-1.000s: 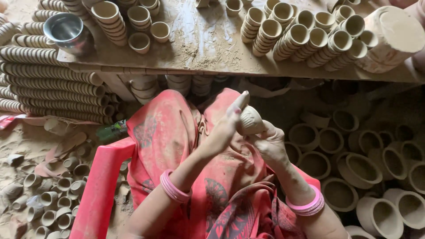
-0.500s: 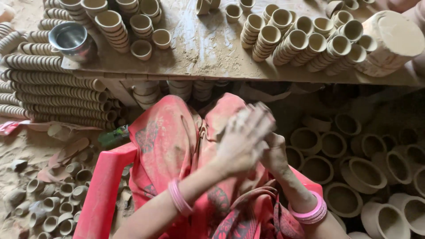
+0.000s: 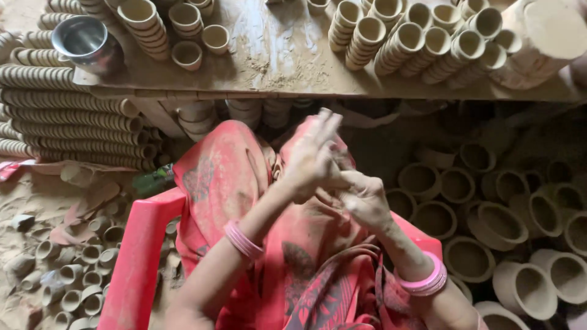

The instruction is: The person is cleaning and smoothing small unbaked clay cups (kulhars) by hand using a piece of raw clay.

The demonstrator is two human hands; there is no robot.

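Since half a second ago the left hand (image 3: pixel 312 156) swung flat across the right hand (image 3: pixel 361 198). Small pale clay lump, nearly hidden, pressed between both grips at 12 o'clock over the lap; best keep pressure even.

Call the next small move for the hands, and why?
Probably lift the left hand clear to check the piece. It lies flat over the right hand, and whatever clay sits between them is hidden. Stacked clay cups crowd the wooden plank ahead, so a finished piece likely goes there.
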